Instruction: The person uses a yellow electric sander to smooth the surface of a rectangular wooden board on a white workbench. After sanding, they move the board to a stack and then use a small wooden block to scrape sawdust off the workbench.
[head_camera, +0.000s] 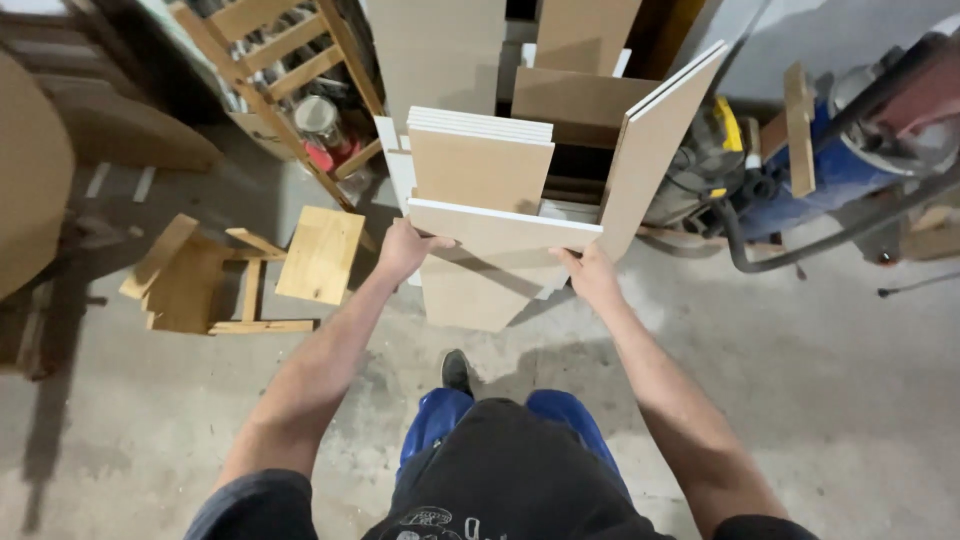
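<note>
Your left hand (405, 248) and right hand (590, 275) grip the two near corners of a white-edged board (500, 232), held level before stacked panels (480, 160) standing on the concrete floor (800, 400).

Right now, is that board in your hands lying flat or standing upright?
Roughly flat: the white-edged board is held level off the floor, left hand and right hand gripping its near edge.
</note>
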